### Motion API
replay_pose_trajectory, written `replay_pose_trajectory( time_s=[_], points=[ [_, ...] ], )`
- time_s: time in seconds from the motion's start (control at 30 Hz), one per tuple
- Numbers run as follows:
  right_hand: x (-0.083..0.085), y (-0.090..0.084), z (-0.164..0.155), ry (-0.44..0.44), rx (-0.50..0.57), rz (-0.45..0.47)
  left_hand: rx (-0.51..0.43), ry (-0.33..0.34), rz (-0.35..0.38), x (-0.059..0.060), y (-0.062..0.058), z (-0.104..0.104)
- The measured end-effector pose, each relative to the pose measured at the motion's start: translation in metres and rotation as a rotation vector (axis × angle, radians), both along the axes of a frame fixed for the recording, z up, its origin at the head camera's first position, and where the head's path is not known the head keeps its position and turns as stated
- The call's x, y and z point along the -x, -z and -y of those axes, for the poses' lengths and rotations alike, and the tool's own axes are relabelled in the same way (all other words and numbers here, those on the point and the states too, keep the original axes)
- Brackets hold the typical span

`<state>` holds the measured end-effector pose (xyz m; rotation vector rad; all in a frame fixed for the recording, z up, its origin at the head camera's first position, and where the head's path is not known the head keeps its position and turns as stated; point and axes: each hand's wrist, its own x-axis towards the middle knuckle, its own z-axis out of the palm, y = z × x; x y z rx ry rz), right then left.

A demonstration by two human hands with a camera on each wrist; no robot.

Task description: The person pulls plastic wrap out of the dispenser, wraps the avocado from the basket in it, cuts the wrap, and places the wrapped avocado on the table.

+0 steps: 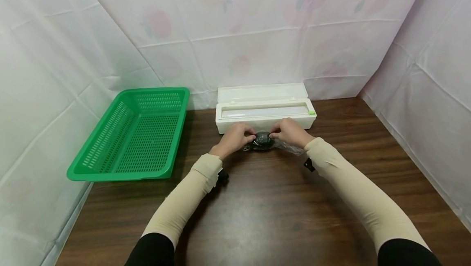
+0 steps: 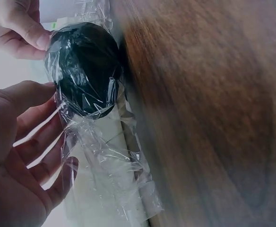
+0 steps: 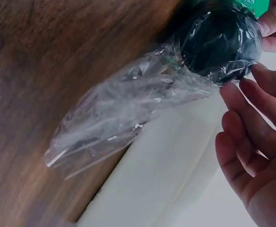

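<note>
A dark, rounded object (image 1: 263, 138) wrapped in clear cling film stands at the middle of the table, in front of a white cling film box (image 1: 228, 126). In the left wrist view it looks blackish green and smooth; its exact kind is unclear. My left hand (image 1: 236, 138) pinches the film at the object's left edge between thumb and fingers. On the opposite edge my right hand (image 1: 289, 131) pinches the film likewise. Loose cling film (image 3: 109, 111) trails from the right side onto the table, and another crumpled tail of film (image 2: 112, 161) hangs on the left.
The box's lid (image 1: 262, 92) is raised against the curtain, and a film roll (image 1: 265, 111) shows inside. A green plastic basket (image 1: 176, 139) stands to the left on the wooden table (image 1: 257, 217). Pale patterned curtains (image 1: 239, 33) close off the back and sides.
</note>
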<state>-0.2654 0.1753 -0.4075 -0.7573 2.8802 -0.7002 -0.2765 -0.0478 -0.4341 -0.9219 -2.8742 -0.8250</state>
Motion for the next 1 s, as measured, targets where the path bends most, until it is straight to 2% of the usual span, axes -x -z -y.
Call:
replay_pose_trajectory(
  time_s=[0.27,0.33,0.43,0.57,0.7,1.0],
  points=[
    [0.002,-0.007,-0.002,-0.039,-0.017,-0.016,-0.032,-0.014,0.058,-0.002,-0.002,-0.002],
    [0.003,-0.008,0.0,-0.053,-0.058,-0.002,0.009,0.003,0.054,-0.002,-0.006,-0.006],
    [0.004,-0.007,0.004,-0.102,-0.133,0.003,0.118,0.046,0.029,-0.002,-0.009,-0.013],
    [0.002,-0.003,0.009,-0.138,-0.176,-0.026,0.218,0.075,0.037,0.0,-0.006,-0.016],
    [0.003,0.0,0.011,-0.131,-0.151,-0.015,0.228,0.069,0.08,0.001,-0.006,-0.013],
    [0.008,-0.002,0.014,-0.141,-0.137,0.006,0.241,0.107,0.099,0.003,-0.011,-0.01]
  ],
)
